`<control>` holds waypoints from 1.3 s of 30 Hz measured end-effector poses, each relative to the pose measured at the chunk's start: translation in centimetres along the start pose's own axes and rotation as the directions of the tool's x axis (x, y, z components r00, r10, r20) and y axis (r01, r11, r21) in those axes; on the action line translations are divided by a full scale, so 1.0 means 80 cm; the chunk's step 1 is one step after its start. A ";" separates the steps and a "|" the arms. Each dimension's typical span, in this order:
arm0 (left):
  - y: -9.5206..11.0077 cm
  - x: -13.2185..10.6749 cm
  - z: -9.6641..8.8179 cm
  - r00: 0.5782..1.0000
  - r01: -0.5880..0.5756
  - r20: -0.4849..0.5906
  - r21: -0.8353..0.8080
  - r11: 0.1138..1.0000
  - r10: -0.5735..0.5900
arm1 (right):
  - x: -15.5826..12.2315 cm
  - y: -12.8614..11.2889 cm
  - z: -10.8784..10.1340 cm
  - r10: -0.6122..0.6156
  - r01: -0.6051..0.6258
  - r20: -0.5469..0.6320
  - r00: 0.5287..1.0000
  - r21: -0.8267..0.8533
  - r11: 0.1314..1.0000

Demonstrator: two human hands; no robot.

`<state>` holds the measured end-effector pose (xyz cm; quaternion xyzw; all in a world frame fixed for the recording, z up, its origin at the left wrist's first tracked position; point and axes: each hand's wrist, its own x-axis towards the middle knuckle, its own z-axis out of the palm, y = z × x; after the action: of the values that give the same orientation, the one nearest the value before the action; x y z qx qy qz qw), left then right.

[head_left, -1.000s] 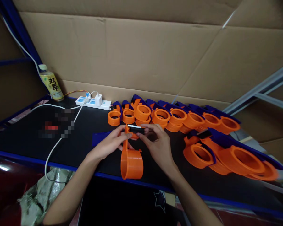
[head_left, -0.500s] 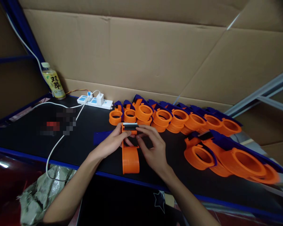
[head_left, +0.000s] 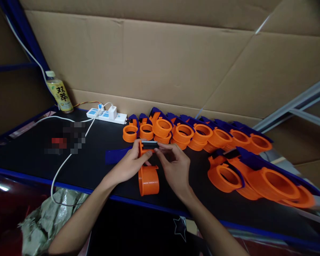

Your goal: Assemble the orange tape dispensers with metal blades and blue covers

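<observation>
An orange tape dispenser [head_left: 150,180] is held upright above the black tabletop, its round hub lowest and towards me. Across its top sits a black blade holder [head_left: 149,145] with a pale toothed cutting edge. My left hand [head_left: 130,161] is closed around the dispenser's left side, thumb laid below the blade holder. At the other end, my right hand [head_left: 176,163] pinches the right end of the blade holder between thumb and fingers. Part of the dispenser's middle is hidden behind my fingers. A dark blue handle [head_left: 117,155] shows just behind my left hand.
Several orange and blue tape dispensers [head_left: 183,133] stand in a row along the cardboard wall. More dispensers [head_left: 226,177] lie at the right. At the back left are a white power strip [head_left: 106,115] and a yellow-labelled bottle [head_left: 59,93]. A white cable [head_left: 69,159] crosses the table.
The dispenser has turned slightly, showing more of the hub's inner side, and has shifted a little right. My right fingers have curled closer in at the blade holder's end.
</observation>
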<state>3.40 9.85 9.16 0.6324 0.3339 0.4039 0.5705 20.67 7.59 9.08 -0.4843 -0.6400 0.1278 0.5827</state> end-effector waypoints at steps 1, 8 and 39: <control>0.001 -0.001 0.000 1.000 -0.001 -0.005 0.012 1.000 0.001 | 0.000 -0.002 0.000 -0.054 0.053 -0.008 0.999 -0.053 0.997; 0.011 -0.003 0.001 0.999 -0.003 -0.048 -0.037 0.999 0.001 | 0.005 -0.016 -0.004 -0.235 0.243 0.066 0.970 -0.151 0.958; 0.044 0.005 -0.056 0.946 -0.067 -0.223 -0.842 0.535 -0.233 | 0.022 0.040 0.043 -0.189 0.442 0.758 0.624 -0.143 0.886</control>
<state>-0.57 11.83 12.77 0.1922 0.2139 0.5798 0.7623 19.44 11.92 6.82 -0.3581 -0.9046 0.0988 0.2091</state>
